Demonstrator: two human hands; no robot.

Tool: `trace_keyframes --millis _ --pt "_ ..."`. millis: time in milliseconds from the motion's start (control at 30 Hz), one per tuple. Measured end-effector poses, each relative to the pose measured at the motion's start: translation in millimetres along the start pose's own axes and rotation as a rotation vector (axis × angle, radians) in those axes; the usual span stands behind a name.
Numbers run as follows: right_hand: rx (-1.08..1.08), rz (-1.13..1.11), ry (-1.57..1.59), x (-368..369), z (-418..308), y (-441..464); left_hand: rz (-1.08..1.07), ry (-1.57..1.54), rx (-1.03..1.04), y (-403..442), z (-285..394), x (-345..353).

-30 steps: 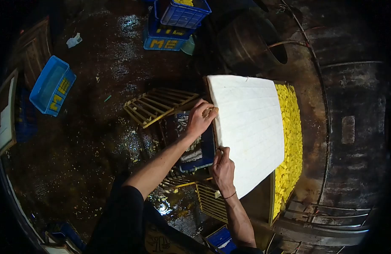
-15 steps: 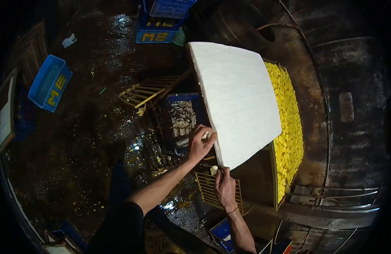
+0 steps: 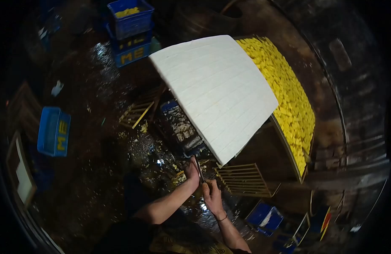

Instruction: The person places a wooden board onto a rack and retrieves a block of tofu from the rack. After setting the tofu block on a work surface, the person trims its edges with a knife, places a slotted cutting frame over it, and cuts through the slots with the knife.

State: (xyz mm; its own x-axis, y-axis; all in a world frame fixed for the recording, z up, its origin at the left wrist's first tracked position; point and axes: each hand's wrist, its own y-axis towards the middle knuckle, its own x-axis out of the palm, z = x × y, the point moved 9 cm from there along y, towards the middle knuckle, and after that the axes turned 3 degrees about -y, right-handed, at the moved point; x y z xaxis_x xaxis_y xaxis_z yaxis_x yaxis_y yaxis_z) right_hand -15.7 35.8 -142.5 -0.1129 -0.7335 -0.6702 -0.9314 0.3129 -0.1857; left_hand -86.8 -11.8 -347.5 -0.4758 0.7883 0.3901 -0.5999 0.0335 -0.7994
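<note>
My right hand [image 3: 212,197] is closed around the lower end of a thin, dark, knife-like blade [image 3: 198,166]. My left hand [image 3: 191,171] is against the blade's left side, its fingers partly hidden and in shadow, so their closure is unclear. Both hands are just below the near corner of a large white slab [image 3: 216,93], apart from it. Faint parallel lines run across the slab's top. Beyond its right edge spreads a deep heap of small yellow blocks [image 3: 288,97].
Under the slab's left edge sits a blue crate [image 3: 169,106] of pale scraps. Slatted wooden racks [image 3: 244,180] stand nearby. Stacked blue crates [image 3: 132,54] rise at the back, and another blue crate [image 3: 53,131] is at left. The dark floor [image 3: 89,169] is wet and littered.
Both hands have left the slab's edge and moved down to the blade, which now shows between them. The view has turned, swinging the slab up and left.
</note>
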Motion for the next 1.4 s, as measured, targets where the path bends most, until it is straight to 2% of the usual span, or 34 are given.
trace_keyframes --millis 100,167,200,233,267,333,367,400,433,467,500,567,633,667,700,733,767,833,867,900,933,1000,1033,1100,1167,1233,1400 --pt "0.053 0.119 0.156 -4 -34 -3 -0.098 0.016 -0.118 37 3 38" --pt "0.067 0.254 0.184 -26 -68 2 -0.262 0.409 -0.385 120 -24 37" --pt "0.087 0.329 0.212 -37 -75 1 -0.108 0.554 -0.46 130 5 20" --pt "0.107 0.399 0.235 -47 -77 -2 -0.144 0.627 -0.321 194 11 -13" --pt "0.151 0.487 0.294 -57 -70 -6 -0.022 0.884 0.112 257 44 -20" --pt "0.226 0.628 0.451 -65 -52 -18 -0.21 0.637 -0.002 148 188 13" --pt "0.246 0.686 0.541 -68 -44 -22 -0.125 0.526 0.116 134 246 21" --pt "0.278 0.744 0.629 -70 -45 -25 -0.228 0.423 0.358 152 294 31" --pt "0.31 0.797 0.713 -73 -45 -30 -0.515 0.541 0.585 184 350 52" --pt "0.379 0.884 0.684 -74 -25 -39 -0.332 0.57 0.881 147 399 77" --pt "0.292 0.977 0.681 -79 -18 -38 -0.14 0.579 1.177 78 449 108" --pt "0.445 0.968 0.758 -78 2 -34 -0.332 0.424 1.219 -7 466 177" --pt "0.392 0.966 0.783 -88 30 -12 -0.401 0.58 1.407 -81 432 238" --pt "0.376 0.942 0.856 -95 33 5 -0.627 0.607 1.328 -106 397 267" --pt "0.349 0.926 0.929 -107 36 26 -0.796 0.713 1.087 -114 349 294" --pt "0.344 0.917 0.943 -121 43 48 -1.043 0.735 1.131 -129 300 323" --pt "0.335 0.905 0.958 -135 52 71 -1.199 0.793 1.219 -151 258 341" --pt "0.331 0.847 0.919 -169 63 115 -1.401 1.059 1.211 -176 180 367" --pt "0.335 0.892 0.78 -190 76 134 -1.446 1.151 1.32 -170 149 378" --pt "0.341 0.934 0.646 -209 90 155 -1.486 1.244 1.437 -162 121 388" --pt "0.366 0.943 0.57 -224 101 173 -1.53 1.264 1.455 -156 106 396" --pt "0.384 0.969 0.389 -250 123 208 -1.508 1.547 1.612 -136 78 407" --pt "0.375 0.991 0.286 -263 127 224 -1.532 1.565 1.624 -130 74 409" --pt "0.486 0.954 0.278 -274 144 249 -1.489 1.87 1.629 -105 59 408" --pt "0.509 0.991 0.286 -285 146 259 -1.503 1.902 1.619 -108 56 412" --pt "0.523 0.937 0.306 -292 150 275 -1.496 1.935 1.609 -102 52 427" --pt "0.482 0.965 0.292 -297 150 299 -1.448 1.84 1.641 -78 37 506"
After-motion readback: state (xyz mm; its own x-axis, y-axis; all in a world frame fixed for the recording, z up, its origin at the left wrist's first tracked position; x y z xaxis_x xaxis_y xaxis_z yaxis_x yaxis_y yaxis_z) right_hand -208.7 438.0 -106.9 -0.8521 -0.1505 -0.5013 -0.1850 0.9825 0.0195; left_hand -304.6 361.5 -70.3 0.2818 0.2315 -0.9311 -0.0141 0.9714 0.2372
